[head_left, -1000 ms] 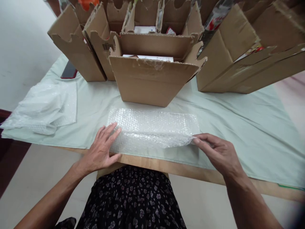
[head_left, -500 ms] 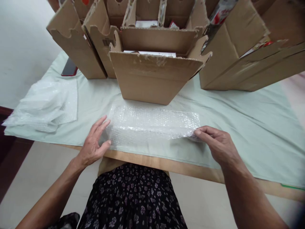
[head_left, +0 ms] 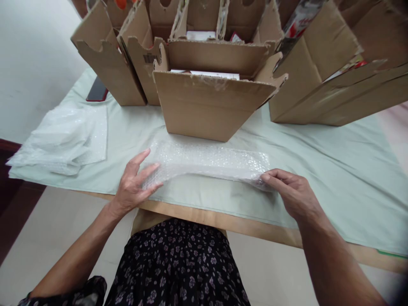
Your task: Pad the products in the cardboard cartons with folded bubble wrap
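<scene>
Bubble wrap [head_left: 213,158] flat mid-table, near edge now pulled farther back, baring cloth [head_left: 197,191]: fold apparently further along; left hand [head_left: 133,187] moved onto left end, fingers spread, hold unclear; right hand [head_left: 293,191] pinching near right corner

Legible texts, brands and numbers: none. Place reference: front box [head_left: 204,108].

1. Barcode-like mark [head_left: 150,58], dark, on the neighbouring box [head_left: 148,83] left of and behind the front box; bars blurred, any digits unreadable.

2. Label [head_left: 296,29], red and white, on the clear bottle [head_left: 311,7] right of and behind the front box; marks blurred, wording unreadable.
</scene>
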Action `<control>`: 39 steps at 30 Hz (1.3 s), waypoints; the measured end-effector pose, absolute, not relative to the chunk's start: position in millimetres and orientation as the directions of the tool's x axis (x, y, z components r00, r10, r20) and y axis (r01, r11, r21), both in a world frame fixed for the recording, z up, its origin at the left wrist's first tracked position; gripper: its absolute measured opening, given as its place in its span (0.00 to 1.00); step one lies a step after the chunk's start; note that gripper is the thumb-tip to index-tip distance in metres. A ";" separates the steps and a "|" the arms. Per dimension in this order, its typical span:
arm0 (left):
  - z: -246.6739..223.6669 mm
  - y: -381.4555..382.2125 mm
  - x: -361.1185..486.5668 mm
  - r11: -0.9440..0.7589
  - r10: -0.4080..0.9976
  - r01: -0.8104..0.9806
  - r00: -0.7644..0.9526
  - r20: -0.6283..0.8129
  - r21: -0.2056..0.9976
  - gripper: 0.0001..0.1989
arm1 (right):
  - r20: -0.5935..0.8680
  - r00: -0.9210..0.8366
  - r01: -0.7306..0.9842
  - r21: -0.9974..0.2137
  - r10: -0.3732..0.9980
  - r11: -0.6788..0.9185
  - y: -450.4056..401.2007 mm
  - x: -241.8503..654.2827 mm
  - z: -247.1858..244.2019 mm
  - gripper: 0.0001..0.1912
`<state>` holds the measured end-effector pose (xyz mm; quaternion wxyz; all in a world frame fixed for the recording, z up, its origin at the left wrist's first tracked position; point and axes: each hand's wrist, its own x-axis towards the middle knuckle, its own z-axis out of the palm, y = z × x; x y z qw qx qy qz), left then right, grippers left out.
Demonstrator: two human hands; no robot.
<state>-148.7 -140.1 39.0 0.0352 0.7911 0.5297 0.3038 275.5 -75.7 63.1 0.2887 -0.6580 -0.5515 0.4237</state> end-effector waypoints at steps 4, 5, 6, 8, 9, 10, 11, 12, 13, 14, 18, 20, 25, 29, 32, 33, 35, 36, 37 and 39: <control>55.6 -140.5 -138.9 -0.415 0.885 0.714 0.172 0.432 0.565 0.08 | -0.209 -0.050 0.523 -0.839 0.977 -0.152 -77.2 284.4 61.8 0.24; 57.5 -139.9 -138.2 -0.382 0.901 0.673 0.119 0.416 0.634 0.09 | -0.198 -0.116 0.529 -0.842 0.973 -0.108 -78.0 289.3 60.7 0.25; 58.4 -138.9 -138.2 -0.334 0.919 0.637 0.057 0.390 0.695 0.09 | -0.186 -0.194 0.533 -0.844 0.963 -0.056 -79.0 295.2 59.1 0.28; 58.2 -135.9 -139.0 -0.213 0.948 0.600 -0.065 0.312 0.771 0.09 | -0.165 -0.335 0.539 -0.841 0.928 0.045 -81.3 309.1 54.9 0.37; 57.5 -133.7 -139.4 -0.156 0.953 0.598 -0.117 0.278 0.786 0.09 | -0.153 -0.377 0.542 -0.836 0.914 0.084 -82.5 316.5 52.6 0.41; 56.7 -131.0 -139.5 -0.111 0.955 0.597 -0.157 0.251 0.795 0.09 | -0.141 -0.400 0.542 -0.833 0.906 0.110 -83.7 323.6 50.5 0.43; 55.9 -127.7 -139.0 -0.077 0.955 0.589 -0.189 0.230 0.804 0.10 | -0.128 -0.412 0.532 -0.837 0.902 0.125 -84.8 330.3 48.9 0.44; 55.2 -124.0 -138.1 -0.053 0.954 0.576 -0.213 0.213 0.816 0.10 | -0.114 -0.420 0.514 -0.848 0.900 0.133 -85.9 336.0 48.0 0.45; 54.6 -119.9 -136.6 -0.033 0.953 0.561 -0.232 0.196 0.827 0.11 | -0.098 -0.427 0.490 -0.861 0.899 0.139 -86.9 340.7 47.8 0.46; 54.1 -115.7 -134.9 -0.016 0.952 0.549 -0.247 0.180 0.835 0.12 | -0.084 -0.435 0.465 -0.873 0.896 0.144 -87.7 344.1 48.4 0.46; 53.6 -101.6 -128.5 0.049 0.950 0.543 -0.284 0.129 0.838 0.13 | -0.085 -0.377 0.438 -0.894 0.922 0.096 -88.5 342.3 53.9 0.42; 53.3 -98.2 -127.3 0.077 0.955 0.545 -0.282 0.096 0.835 0.13 | -0.106 -0.231 0.477 -0.879 0.967 0.018 -86.5 334.1 54.9 0.30; 51.3 -97.4 -129.9 0.122 0.961 0.575 -0.273 0.049 0.809 0.13 | -0.101 0.130 0.441 -0.885 0.986 -0.149 -75.1 311.2 49.8 0.18; 50.3 -94.9 -130.3 0.183 0.959 0.624 -0.284 0.002 0.760 0.15 | -0.067 0.186 0.596 -0.785 0.980 -0.167 -68.7 301.8 43.3 0.15; 49.3 -90.4 -127.9 0.229 0.957 0.746 -0.291 -0.003 0.626 0.17 | -0.069 0.166 0.737 -0.654 0.984 -0.171 -68.9 299.2 40.4 0.14; 48.8 -89.0 -127.1 0.233 0.957 0.788 -0.289 0.008 0.570 0.19 | -0.068 0.157 0.769 -0.618 0.985 -0.165 -69.6 299.0 40.4 0.14; 48.4 -87.2 -126.3 0.221 0.962 0.857 -0.270 0.040 0.465 0.24 | -0.057 0.144 0.813 -0.562 0.988 -0.151 -70.6 299.4 42.1 0.15; 48.7 -86.8 -126.4 0.217 0.964 0.882 -0.262 0.053 0.419 0.27 | -0.052 0.146 0.829 -0.538 0.988 -0.151 -70.3 299.8 43.4 0.16; 49.5 -86.7 -126.8 0.220 0.964 0.898 -0.259 0.056 0.380 0.30 | -0.050 0.152 0.844 -0.513 0.987 -0.156 -69.2 300.2 44.9 0.16; 52.2 -86.6 -128.3 0.249 0.962 0.914 -0.271 0.023 0.319 0.32 | -0.051 0.157 0.873 -0.461 0.986 -0.163 -64.2 300.2 47.2 0.18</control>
